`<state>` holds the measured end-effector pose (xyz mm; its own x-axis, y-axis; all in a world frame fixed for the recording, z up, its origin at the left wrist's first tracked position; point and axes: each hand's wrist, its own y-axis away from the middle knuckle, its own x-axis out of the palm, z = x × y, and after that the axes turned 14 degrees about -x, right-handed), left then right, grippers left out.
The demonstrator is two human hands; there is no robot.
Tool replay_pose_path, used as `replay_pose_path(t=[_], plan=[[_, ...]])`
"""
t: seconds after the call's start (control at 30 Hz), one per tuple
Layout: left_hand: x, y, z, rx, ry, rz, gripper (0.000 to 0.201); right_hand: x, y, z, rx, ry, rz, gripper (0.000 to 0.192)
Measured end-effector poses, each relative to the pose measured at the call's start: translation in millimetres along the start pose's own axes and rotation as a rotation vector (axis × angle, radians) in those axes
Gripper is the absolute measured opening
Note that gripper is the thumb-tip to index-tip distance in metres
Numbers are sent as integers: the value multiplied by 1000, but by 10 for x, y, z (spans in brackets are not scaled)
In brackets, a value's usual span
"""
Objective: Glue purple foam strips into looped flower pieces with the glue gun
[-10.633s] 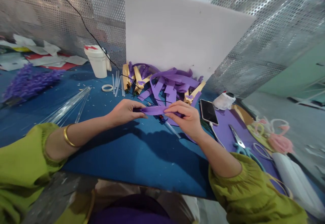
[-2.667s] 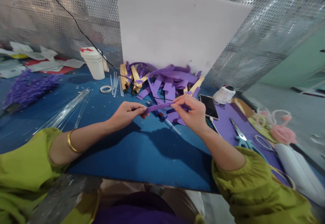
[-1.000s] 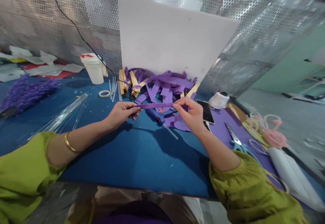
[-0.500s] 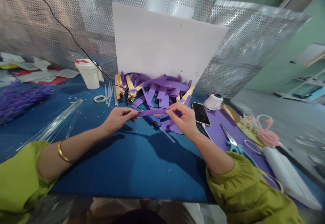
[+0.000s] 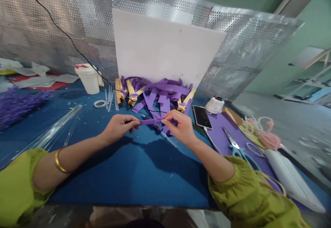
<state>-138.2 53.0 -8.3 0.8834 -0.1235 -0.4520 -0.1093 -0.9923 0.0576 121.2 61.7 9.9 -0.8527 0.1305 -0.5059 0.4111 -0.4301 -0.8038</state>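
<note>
A narrow purple strip (image 5: 151, 121) is stretched between both hands just above the blue table (image 5: 134, 166). My left hand (image 5: 117, 128) pinches its left end. My right hand (image 5: 179, 128) pinches its right end with thumb and forefinger. Under the strip lies a small glue gun (image 5: 156, 128), mostly hidden. Behind the hands sits a heap of purple and tan strips (image 5: 157, 93) against a white board (image 5: 165, 47).
A white cup (image 5: 89, 78), a tape ring (image 5: 99, 103) and clear rods (image 5: 57, 129) lie to the left. A phone (image 5: 202, 116), scissors (image 5: 234, 145) on a purple sheet (image 5: 222, 136), and pink loops (image 5: 266, 136) lie to the right. Perforated metal screens stand behind.
My hands have drawn closer together, so less of the strip shows between them. The view has tilted up a little, and the hands sit slightly lower and more to the left.
</note>
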Motion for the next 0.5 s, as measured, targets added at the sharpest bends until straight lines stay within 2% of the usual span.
replay_pose_path(t=[0.13,0.37,0.5], plan=[[2,31,-5,50,-54,-10,37,43,11,43,2,-2,-11,16],[61,99,-31,93,-110,47,34,163,67,124,-81,-34,85,14],[63,119,-56,84,-112,46,35,180,75,132,-64,-15,50,14]])
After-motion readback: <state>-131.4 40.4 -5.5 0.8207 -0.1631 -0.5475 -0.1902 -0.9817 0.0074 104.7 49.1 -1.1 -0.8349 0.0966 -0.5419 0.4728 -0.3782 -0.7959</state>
